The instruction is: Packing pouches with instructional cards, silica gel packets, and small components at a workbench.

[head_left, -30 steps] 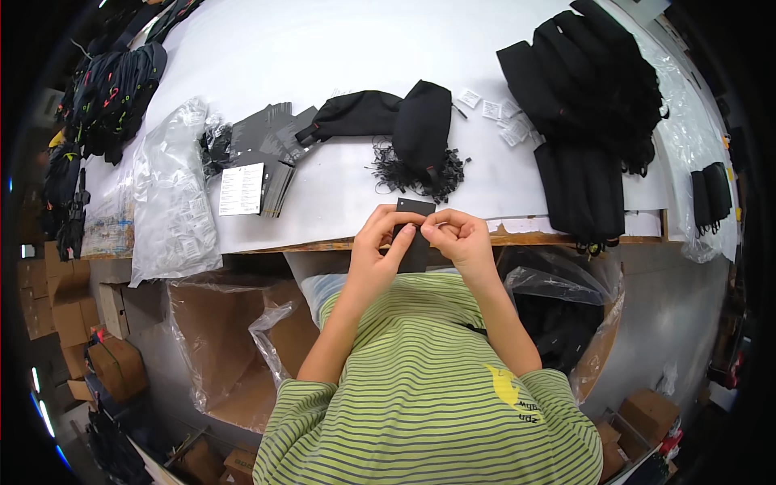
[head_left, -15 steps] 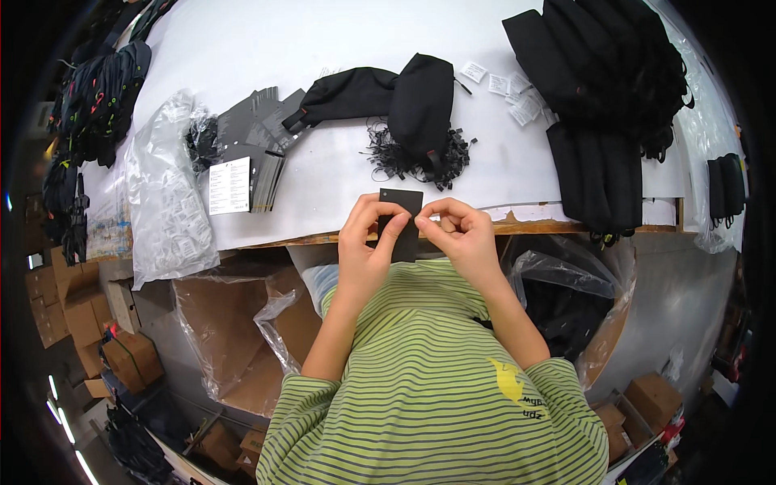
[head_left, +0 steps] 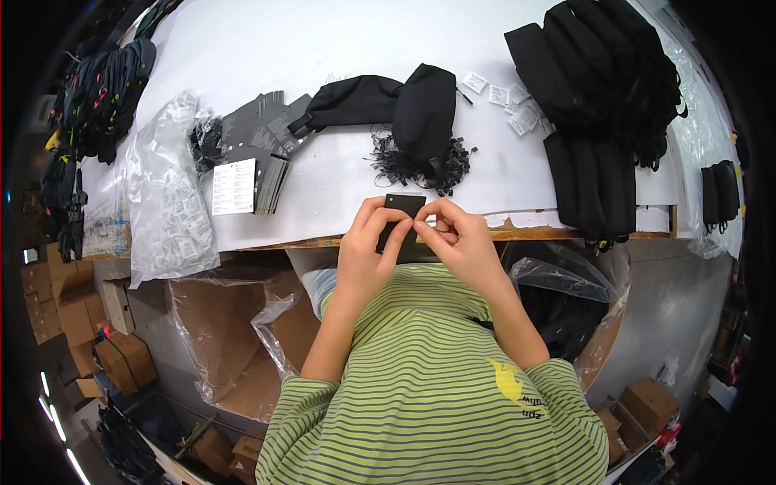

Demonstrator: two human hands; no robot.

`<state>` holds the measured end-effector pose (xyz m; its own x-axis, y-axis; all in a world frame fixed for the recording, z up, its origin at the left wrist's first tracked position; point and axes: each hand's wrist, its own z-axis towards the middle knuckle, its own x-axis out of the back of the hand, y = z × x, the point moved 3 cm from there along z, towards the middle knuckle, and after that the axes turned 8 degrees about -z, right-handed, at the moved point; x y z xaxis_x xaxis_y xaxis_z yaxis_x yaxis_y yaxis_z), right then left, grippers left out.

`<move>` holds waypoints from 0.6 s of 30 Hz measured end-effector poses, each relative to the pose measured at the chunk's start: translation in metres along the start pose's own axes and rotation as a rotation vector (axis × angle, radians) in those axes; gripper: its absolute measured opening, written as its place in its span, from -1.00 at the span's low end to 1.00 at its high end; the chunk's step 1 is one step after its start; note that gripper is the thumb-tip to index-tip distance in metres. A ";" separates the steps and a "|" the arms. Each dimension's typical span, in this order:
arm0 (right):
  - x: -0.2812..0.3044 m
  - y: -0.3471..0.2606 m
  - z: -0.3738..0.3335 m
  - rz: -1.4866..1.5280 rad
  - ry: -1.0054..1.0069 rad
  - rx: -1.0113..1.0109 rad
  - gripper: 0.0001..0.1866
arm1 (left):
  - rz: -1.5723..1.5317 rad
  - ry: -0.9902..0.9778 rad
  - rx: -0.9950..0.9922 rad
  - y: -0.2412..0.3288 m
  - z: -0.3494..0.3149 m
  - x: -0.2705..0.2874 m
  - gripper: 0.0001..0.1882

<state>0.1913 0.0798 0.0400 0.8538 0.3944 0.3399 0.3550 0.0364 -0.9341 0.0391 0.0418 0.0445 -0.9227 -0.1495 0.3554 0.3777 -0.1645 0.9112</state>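
Note:
Just off the table's front edge, my left hand (head_left: 366, 249) pinches a black card hang tag (head_left: 403, 204) with a small hole in its top corner. My right hand (head_left: 462, 246) is closed too, thumb and forefinger meeting at the tag's right edge. Whether anything tiny is also between those fingertips is hidden. Beyond the tag, two black fabric pouches (head_left: 425, 113) lie against each other on the table. A heap of short black loops or strings (head_left: 384, 155) spreads partly under the nearer pouch.
To the left lie fanned dark tags (head_left: 250, 129), a white printed card (head_left: 234, 187) and a clear bag of small labels (head_left: 168, 194). White labels (head_left: 517, 105) and stacked black pouches (head_left: 594, 89) sit at right. Below the edge stand plastic-lined cartons (head_left: 218, 339).
The view has shifted slightly, so the table things sit a little lower. Both hands keep their pinch, and less of the tag's lower part shows between them.

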 end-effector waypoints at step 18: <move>-0.005 -0.008 -0.002 -0.188 0.248 0.087 -0.91 | 0.065 0.025 0.019 0.002 -0.004 -0.006 -0.68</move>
<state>0.1853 0.0756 0.0459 0.8467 0.1374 0.5140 0.4911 0.1696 -0.8544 0.0457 0.0382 0.0429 -0.8937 -0.1839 0.4093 0.4354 -0.1349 0.8901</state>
